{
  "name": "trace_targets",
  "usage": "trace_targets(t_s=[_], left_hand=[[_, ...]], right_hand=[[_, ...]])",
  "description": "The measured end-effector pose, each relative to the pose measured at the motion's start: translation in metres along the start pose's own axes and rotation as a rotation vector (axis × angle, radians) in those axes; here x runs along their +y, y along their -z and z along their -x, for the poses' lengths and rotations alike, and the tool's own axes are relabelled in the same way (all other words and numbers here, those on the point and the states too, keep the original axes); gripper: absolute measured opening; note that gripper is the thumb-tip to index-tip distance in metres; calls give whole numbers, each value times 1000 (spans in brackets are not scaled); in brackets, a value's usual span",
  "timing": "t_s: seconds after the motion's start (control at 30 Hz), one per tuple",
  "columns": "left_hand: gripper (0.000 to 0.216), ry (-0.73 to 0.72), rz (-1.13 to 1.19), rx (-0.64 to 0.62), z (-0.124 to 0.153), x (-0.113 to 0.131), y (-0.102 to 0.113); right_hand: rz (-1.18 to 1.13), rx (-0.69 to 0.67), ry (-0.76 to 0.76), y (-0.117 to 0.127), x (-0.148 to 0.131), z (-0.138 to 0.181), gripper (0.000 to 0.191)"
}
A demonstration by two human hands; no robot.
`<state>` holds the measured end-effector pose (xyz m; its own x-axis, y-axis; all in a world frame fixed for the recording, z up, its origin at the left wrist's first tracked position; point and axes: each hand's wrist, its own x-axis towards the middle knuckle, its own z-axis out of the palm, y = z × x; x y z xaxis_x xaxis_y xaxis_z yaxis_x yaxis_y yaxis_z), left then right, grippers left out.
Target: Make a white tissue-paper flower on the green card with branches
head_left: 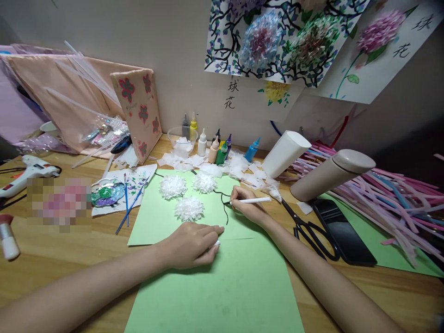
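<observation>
My right hand (244, 203) grips a white marker pen (256, 200), its tip against the light green sheet (149, 231). Curving black lines (226, 215) run on the sheet beside the tip. My left hand (194, 243) rests on the paper, fingers curled around a small white piece (217, 243) that looks like a pen cap; most of it is hidden. Three fluffy white paper flowers, one at the left (172, 187), one farther right (204, 182) and one nearer me (189, 208), sit on the sheet. Beneath the hands lies a larger green surface (215, 296).
Black scissors (312, 233) and a phone (343, 231) lie at the right, near a tumbler (333, 173). Paint bottles (222, 152) and paper scraps (180, 162) stand behind. Leftward are paintbrushes (130, 208), a palette (107, 192) and a glue gun (29, 173).
</observation>
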<state>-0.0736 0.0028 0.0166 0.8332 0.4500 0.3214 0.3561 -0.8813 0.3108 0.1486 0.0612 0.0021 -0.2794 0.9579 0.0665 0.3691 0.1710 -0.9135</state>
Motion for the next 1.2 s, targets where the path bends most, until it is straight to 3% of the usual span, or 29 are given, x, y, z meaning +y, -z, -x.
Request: trace_targets(t_s=[1.2], left_hand=[[14, -12, 6, 9, -2, 0, 1]], right_hand=[[11, -37, 80, 1, -3, 3, 12]])
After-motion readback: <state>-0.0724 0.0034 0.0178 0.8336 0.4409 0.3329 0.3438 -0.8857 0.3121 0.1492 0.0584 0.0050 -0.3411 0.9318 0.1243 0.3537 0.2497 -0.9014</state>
